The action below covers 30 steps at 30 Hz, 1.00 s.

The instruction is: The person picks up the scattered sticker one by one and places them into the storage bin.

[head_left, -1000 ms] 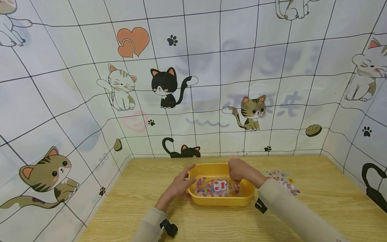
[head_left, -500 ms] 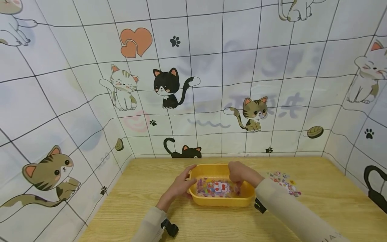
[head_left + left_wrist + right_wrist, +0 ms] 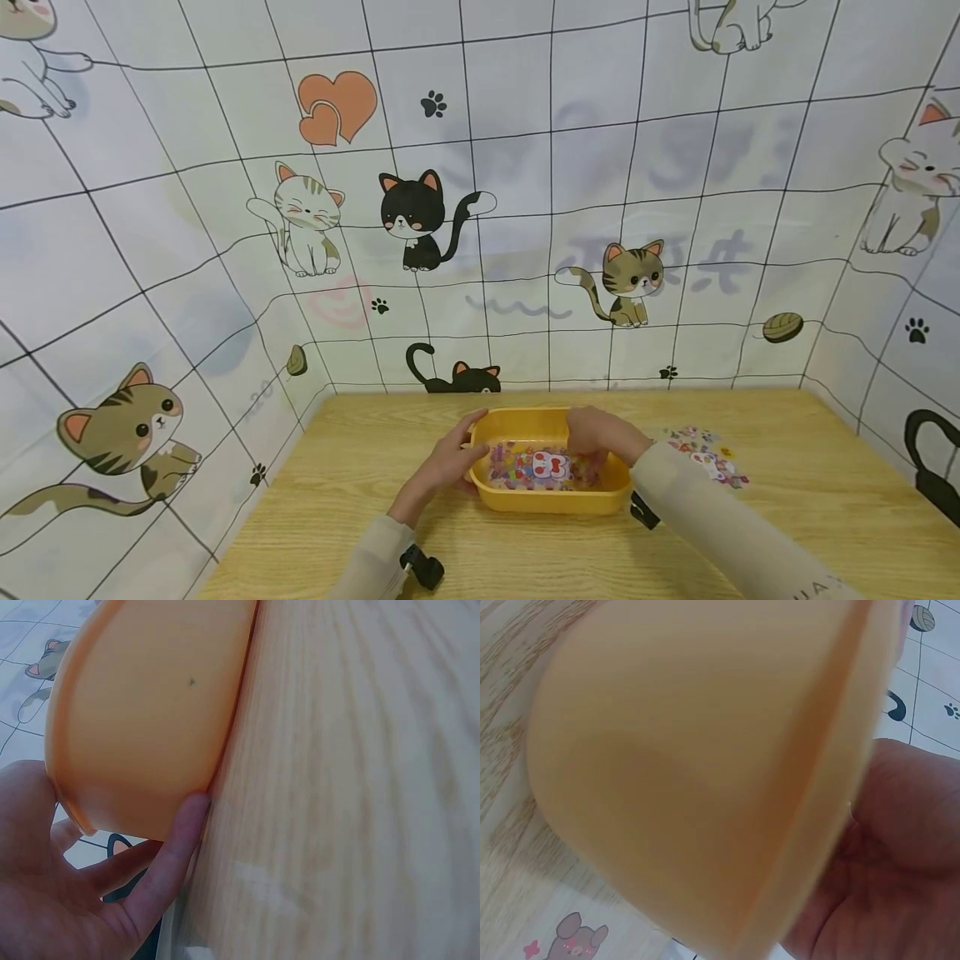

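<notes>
Slightly lower now, right hand (image 3: 600, 432) reaching into yellow tub (image 3: 551, 502)

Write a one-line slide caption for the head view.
Left hand holding a yellow tub, right hand inside it, colourful pieces nearby on a wooden table.

The table (image 3: 345, 467) (grained) bears a yellow tub (image 3: 551, 502) and colourful prints (image 3: 708, 459).

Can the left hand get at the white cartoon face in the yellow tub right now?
Probably yes, if it lets go: the left hand holds the left end of the yellow tub, the open top leaves the white cartoon face exposed, and the right hand sits to its right.
</notes>
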{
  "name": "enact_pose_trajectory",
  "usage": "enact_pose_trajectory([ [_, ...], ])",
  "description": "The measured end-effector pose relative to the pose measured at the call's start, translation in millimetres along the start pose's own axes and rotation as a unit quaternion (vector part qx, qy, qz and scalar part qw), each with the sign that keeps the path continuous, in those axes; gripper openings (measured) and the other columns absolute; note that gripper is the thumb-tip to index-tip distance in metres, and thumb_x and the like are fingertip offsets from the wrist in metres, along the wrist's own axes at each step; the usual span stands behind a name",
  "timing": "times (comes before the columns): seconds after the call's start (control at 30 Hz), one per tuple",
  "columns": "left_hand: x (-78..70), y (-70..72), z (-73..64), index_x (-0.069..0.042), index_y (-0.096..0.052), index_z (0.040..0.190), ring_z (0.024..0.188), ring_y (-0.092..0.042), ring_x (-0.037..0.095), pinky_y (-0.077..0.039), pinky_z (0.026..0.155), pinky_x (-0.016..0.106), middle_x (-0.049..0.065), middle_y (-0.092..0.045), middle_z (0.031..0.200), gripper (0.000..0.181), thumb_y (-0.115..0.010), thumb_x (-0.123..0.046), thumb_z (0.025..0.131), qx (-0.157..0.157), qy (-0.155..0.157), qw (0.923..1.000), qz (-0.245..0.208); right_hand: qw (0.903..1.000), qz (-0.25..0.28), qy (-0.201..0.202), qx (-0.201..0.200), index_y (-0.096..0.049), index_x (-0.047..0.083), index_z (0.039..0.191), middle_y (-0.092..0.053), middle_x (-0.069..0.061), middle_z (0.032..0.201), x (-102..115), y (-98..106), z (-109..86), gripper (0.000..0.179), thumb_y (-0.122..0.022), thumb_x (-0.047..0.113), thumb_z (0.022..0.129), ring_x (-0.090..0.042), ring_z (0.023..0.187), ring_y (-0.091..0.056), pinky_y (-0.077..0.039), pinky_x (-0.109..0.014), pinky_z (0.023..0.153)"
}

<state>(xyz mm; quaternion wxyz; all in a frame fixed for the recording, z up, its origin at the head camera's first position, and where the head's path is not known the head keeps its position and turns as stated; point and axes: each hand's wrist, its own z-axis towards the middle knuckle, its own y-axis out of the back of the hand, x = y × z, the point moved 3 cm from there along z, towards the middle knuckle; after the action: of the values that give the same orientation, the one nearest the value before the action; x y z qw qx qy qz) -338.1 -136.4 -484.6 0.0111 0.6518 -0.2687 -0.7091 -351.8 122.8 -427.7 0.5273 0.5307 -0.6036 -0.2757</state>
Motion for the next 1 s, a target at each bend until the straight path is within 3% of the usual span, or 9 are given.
enact_pose_trajectory([
  [0.13,-0.8,-0.3,0.1,-0.032,-0.036,0.160,0.118,-0.062,0.049,-0.066,0.057,0.048,0.033,-0.044,0.149,0.062,-0.061,-0.023,0.104,0.000,0.000,1.0000,-0.001,0.9998,0.005,-0.018,0.012,-0.064,0.000,0.096,-0.066,-0.014,0.080,-1,-1,0.1,0.006,-0.067,0.005,0.093,-0.020,0.058,-0.073,-0.062,-0.026,0.053],
  [0.33,-1.1,0.4,1.5,-0.034,-0.036,0.160,0.117,-0.063,0.048,-0.066,0.056,0.048,0.032,-0.044,0.149,0.063,-0.062,-0.025,0.103,-0.002,0.002,1.0000,-0.005,0.9998,0.001,-0.020,0.006,-0.067,0.000,0.099,-0.067,-0.014,0.081,0,1,-3.7,0.010,-0.070,0.008,0.093,-0.019,0.055,-0.069,-0.062,-0.027,0.053],
  [0.73,-1.1,0.1,0.1,-0.033,-0.036,0.160,0.110,-0.067,0.041,-0.065,0.055,0.047,0.031,-0.049,0.144,0.063,-0.062,-0.025,0.103,-0.005,0.002,1.0000,0.008,0.9998,-0.005,-0.008,-0.016,-0.064,0.004,0.081,-0.053,-0.004,0.063,-3,-3,-1.1,0.017,-0.073,0.013,0.092,-0.015,0.049,-0.062,-0.059,-0.024,0.047],
  [0.9,-0.3,-0.4,0.2,-0.033,-0.036,0.160,0.106,-0.069,0.040,-0.065,0.055,0.047,0.032,-0.050,0.144,0.063,-0.061,-0.025,0.103,-0.004,0.001,1.0000,0.001,0.9990,0.000,0.020,-0.041,-0.050,0.013,0.057,-0.042,0.003,0.051,-4,1,-6.3,0.041,-0.071,0.011,0.091,-0.013,0.043,-0.057,-0.054,-0.021,0.043],
  [1.0,-0.2,-0.5,0.6,-0.032,-0.035,0.161,0.104,-0.069,0.039,-0.065,0.055,0.047,0.032,-0.050,0.144,0.063,-0.060,-0.025,0.104,-0.001,-0.004,1.0000,-0.004,0.9965,0.014,0.052,-0.064,-0.043,0.017,0.052,-0.036,0.006,0.047,-4,6,-12.4,0.049,-0.069,0.010,0.093,-0.011,0.041,-0.051,-0.047,-0.019,0.040],
])
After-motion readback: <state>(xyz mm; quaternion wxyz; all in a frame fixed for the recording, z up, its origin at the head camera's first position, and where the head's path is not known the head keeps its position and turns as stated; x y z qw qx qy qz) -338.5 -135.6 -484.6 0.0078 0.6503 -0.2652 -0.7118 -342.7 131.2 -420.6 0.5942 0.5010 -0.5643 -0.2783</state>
